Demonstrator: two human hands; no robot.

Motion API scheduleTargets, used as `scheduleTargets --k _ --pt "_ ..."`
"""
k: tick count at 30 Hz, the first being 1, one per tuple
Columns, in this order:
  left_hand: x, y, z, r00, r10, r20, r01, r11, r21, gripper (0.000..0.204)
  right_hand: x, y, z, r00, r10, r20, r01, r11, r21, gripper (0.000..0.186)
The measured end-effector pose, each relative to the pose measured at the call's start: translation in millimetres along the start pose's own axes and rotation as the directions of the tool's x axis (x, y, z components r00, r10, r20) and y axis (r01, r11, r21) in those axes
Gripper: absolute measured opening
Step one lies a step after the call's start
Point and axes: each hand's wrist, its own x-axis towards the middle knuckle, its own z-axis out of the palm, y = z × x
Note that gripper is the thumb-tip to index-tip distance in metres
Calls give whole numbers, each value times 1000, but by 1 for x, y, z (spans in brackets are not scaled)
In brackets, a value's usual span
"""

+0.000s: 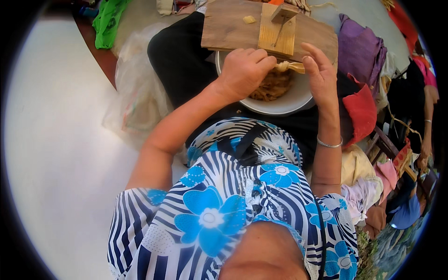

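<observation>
My left hand [247,72] is closed around one end of a pale yellowish, twisted strip [290,66] that looks knotted or folded. The strip stretches to the right over a white basin [280,110]. My right hand [322,77] is at its far end, with thumb and fingers apart; the strip's tip reaches the thumb's edge. Inside the basin lies a heap of brown, strip-like pieces [270,89]. A wooden board [228,28] covers the basin's far side, bearing a lighter plank [276,33] with a small upright wooden block [285,11] and a thin rod.
A small yellowish piece [249,19] lies on the board. Clear plastic bags [137,79] and a green bag [109,23] are on the left. Purple cloth [359,51] and red cloth [360,112] lie on the right. Another person's arm [427,126] shows at the far right.
</observation>
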Motion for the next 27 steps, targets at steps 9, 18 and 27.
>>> scheduleTargets --k 9,18,27 --pt "15 -2 18 966 -77 -245 20 974 -227 10 -20 12 0 994 -102 44 109 969 -222 31" --pt "17 2 21 997 -43 -57 26 961 -274 8 16 13 -17 848 323 421 -459 844 277 20" --pt "29 -32 11 828 -317 462 560 503 -659 15 29 24 -21 942 209 262 -276 928 251 14"
